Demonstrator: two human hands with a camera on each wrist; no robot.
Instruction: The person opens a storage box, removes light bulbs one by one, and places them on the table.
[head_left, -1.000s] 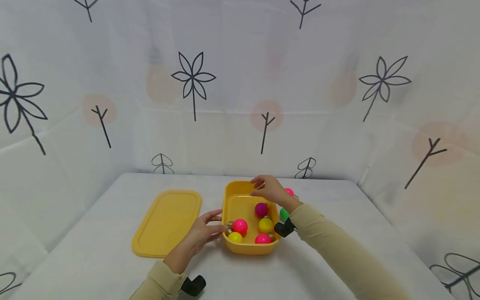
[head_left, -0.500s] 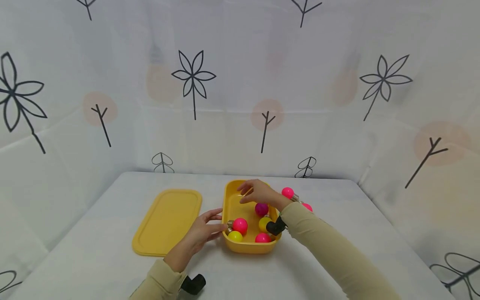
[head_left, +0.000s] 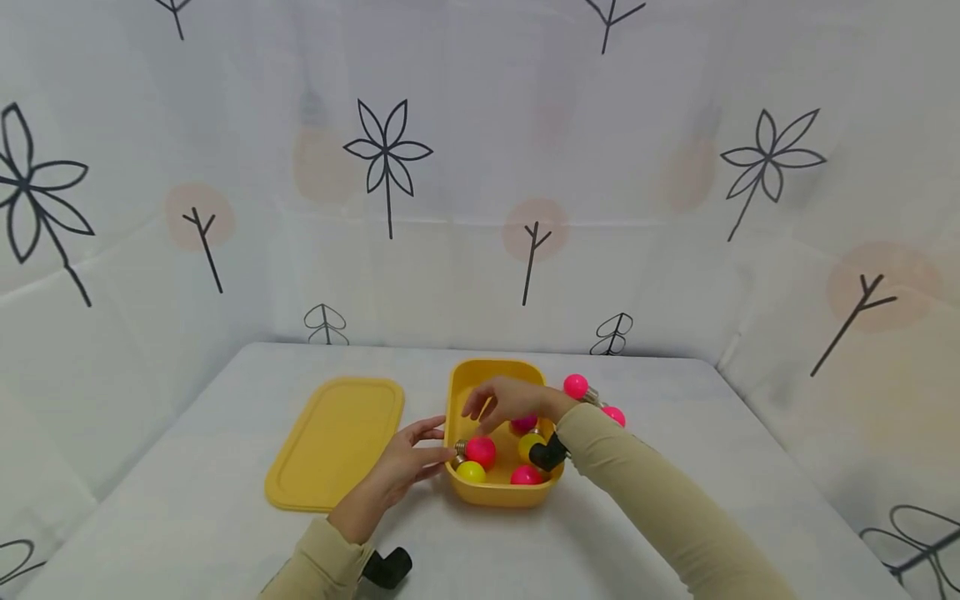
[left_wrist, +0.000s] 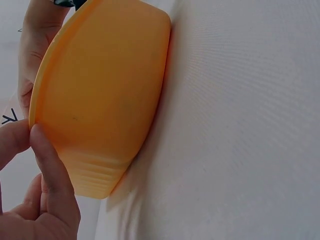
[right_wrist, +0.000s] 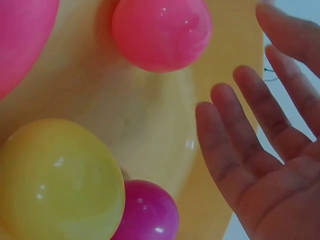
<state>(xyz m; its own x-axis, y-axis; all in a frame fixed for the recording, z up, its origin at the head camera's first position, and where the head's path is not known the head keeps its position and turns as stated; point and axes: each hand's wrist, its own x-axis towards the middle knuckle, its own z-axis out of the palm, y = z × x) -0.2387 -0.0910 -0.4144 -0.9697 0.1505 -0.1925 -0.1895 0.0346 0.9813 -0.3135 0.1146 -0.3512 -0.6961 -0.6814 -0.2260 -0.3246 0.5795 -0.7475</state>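
A yellow plastic box (head_left: 498, 497) stands on the table with several coloured toy light bulbs inside. My left hand (head_left: 397, 467) pinches its left rim between thumb and finger, plainly seen in the left wrist view. Over the inside of the box hovers my right hand (right_wrist: 280, 170), its fingers loosely bent and holding nothing. Below it lie a pink bulb (head_left: 480, 452) with a metal screw base and a yellow bulb (head_left: 471, 472). On the box's right side are another yellow bulb (right_wrist: 60, 180), a purple bulb (right_wrist: 147, 212) and a second pink bulb (head_left: 527, 475). My right wrist partly covers these.
A flat yellow lid (head_left: 337, 442) lies on the table left of the box. Right of the box, a pink bulb (head_left: 575, 386) and one more pink bulb (head_left: 614, 415) lie near my right sleeve. A patterned white cloth (head_left: 465, 275) hangs behind the table.
My right hand has moved from the box's far right rim leftward and down into the space over the bulbs. The green bulb is now hidden behind the arm. My left hand stays put.
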